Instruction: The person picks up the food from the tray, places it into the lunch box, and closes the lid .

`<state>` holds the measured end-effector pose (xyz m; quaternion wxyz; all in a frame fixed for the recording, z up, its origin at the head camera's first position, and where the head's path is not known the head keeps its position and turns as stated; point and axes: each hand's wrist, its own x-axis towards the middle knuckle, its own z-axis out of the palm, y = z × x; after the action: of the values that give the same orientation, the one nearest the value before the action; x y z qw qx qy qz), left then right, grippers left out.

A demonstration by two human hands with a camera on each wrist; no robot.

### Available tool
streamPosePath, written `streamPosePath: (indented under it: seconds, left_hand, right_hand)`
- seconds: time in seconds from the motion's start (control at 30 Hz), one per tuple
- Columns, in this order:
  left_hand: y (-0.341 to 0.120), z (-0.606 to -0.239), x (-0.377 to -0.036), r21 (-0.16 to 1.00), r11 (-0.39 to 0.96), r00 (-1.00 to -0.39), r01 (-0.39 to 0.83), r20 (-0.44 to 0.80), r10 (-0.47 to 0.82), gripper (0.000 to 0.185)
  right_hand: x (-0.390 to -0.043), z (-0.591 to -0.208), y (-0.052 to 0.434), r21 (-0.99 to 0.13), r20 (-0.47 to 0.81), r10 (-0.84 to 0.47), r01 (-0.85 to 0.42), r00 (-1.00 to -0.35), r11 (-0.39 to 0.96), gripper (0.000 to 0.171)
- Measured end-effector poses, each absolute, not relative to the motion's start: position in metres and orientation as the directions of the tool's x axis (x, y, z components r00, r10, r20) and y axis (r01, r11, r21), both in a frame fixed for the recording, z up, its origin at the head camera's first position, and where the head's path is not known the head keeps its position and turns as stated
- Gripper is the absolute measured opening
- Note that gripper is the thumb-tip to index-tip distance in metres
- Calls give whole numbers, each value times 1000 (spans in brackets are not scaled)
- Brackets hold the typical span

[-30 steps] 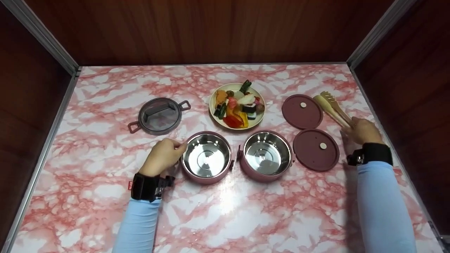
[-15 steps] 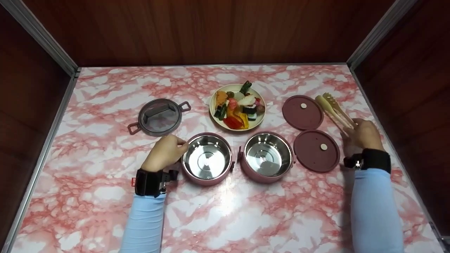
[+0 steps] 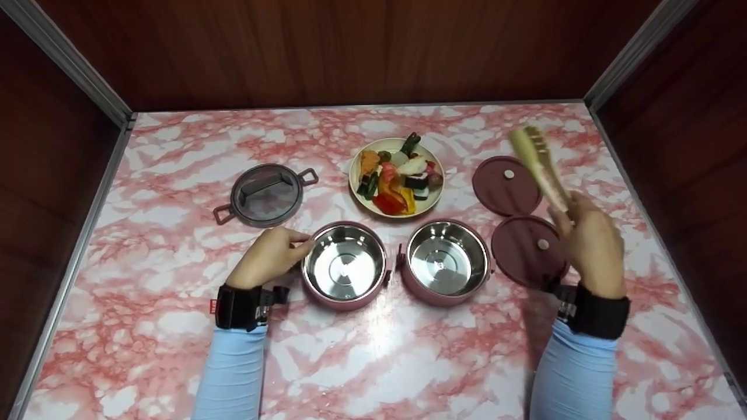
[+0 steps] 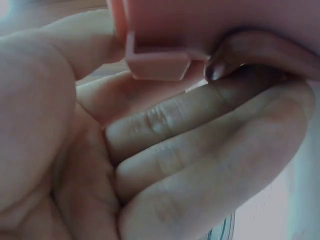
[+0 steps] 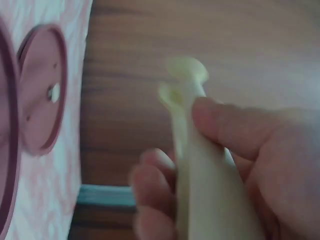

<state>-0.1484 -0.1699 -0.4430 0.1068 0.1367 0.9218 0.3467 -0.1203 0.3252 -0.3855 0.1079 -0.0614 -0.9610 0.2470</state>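
Observation:
At the left side of one pink pot with a steel inside (image 3: 345,265), my left hand (image 3: 268,256) grips the rim and side handle. In the left wrist view, the fingers (image 4: 200,150) curl beneath the pot's pink wall (image 4: 170,25), and the thumb lies against it. My right hand (image 3: 596,251) holds cream-coloured tongs (image 3: 536,160) off the table, tips pointing away from me. The right wrist view has the thumb on one arm of the tongs (image 5: 207,185) and fingers round the other side. A second pink pot (image 3: 444,262) stands beside the first.
A plate (image 3: 356,195) of mixed food pieces sits behind the pots. Two maroon lids (image 3: 505,189) lie at the right, beneath and beside the tongs. A see-through lid with two side handles (image 3: 266,198) lies at the left. Wooden walls (image 3: 362,52) enclose the table.
My right hand has lifted the tongs from the table and moved left with them, over the maroon lids. My left hand stays at the left pot.

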Motion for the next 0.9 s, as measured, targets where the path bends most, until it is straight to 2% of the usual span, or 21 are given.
streamPosePath:
  seconds: [0.1,0.27,0.6,0.9]
  left_hand:
    - [-170,-445,-148,670,724,-941,166,-112,319,27]
    - [-169,-444,-148,665,726,-943,177,-96,319,27]
    - [-168,-442,-147,652,734,-944,189,-85,319,25]
    - [-167,-441,-146,645,743,-946,177,-98,310,26]
  right_hand:
    - [-121,-386,313,-421,161,82,7,-984,907,52]
    - [-126,-391,304,-334,206,-31,-100,-978,937,41]
    - [-140,-408,288,-303,181,-192,-241,-965,922,27]
    - [-145,-411,280,-222,165,-180,-215,-970,951,39]
